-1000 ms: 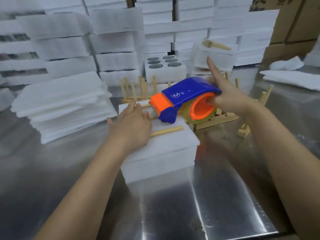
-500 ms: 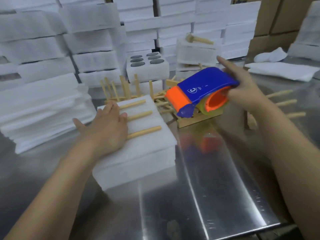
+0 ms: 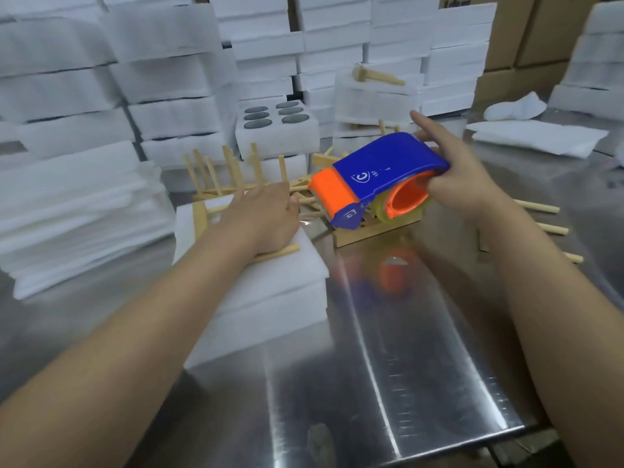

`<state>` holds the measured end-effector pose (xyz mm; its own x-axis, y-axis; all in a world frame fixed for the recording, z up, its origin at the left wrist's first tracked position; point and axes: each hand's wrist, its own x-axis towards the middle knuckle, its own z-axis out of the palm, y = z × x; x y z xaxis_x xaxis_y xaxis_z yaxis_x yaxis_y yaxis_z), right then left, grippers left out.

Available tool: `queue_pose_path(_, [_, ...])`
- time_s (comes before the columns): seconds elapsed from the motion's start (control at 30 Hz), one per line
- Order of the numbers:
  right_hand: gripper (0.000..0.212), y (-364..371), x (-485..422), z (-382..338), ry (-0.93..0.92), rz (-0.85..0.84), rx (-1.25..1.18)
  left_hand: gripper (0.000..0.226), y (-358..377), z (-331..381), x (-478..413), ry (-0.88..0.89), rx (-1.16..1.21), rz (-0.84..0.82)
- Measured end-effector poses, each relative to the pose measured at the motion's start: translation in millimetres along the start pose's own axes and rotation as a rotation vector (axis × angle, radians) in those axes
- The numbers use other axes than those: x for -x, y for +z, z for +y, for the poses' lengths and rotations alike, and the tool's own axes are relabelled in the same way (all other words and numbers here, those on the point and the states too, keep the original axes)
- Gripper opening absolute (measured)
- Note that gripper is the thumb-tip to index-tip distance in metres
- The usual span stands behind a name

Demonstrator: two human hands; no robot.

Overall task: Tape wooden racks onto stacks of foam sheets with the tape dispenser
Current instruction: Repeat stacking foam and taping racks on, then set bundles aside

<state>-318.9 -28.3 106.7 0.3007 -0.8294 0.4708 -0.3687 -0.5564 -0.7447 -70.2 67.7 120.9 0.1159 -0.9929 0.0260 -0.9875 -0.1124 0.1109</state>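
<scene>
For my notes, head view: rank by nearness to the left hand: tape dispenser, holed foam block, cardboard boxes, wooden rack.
1. wooden rack, under the left hand
2. tape dispenser, just right
3. holed foam block, behind
4. cardboard boxes, back right

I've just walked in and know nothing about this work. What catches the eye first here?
The bright blue and orange tape dispenser stands out, gripped in the right hand above the shiny steel table, right of centre. To its left, the left hand rests on a wooden rack lying on a stack of foam sheets. Behind them, white foam blocks are piled high.
</scene>
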Motion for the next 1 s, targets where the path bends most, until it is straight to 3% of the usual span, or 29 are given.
queue_pose_path(0.27, [0.078, -6.0, 0.4, 7.5, 0.024, 0.01, -0.011, 0.022, -2.7, -2.2, -0.8, -0.016, 0.073, -0.01])
queue_pose_path(0.53, [0.065, -4.7, 1.4, 14.0, 0.024, 0.133, -0.079, 0.044, -1.8, -2.5, 0.1, 0.023, 0.025, -0.014])
queue_pose_path(0.77, [0.06, 7.1, -1.0, 7.9, -0.105, 0.217, -0.049, 0.039, -17.1, 28.0, -19.0, -0.164, -0.051, -0.141])
queue_pose_path(0.9, [0.06, 8.4, -2.3, 8.8, -0.139, 0.244, -0.003, 0.028, 0.8, 37.6, -19.8, -0.231, -0.007, 0.081])
queue_pose_path(1.0, [0.061, 9.6, -4.2, 6.2, -0.172, 0.23, 0.053, 0.02, 2.2, 31.3, -21.2, -0.276, 0.188, 0.146])
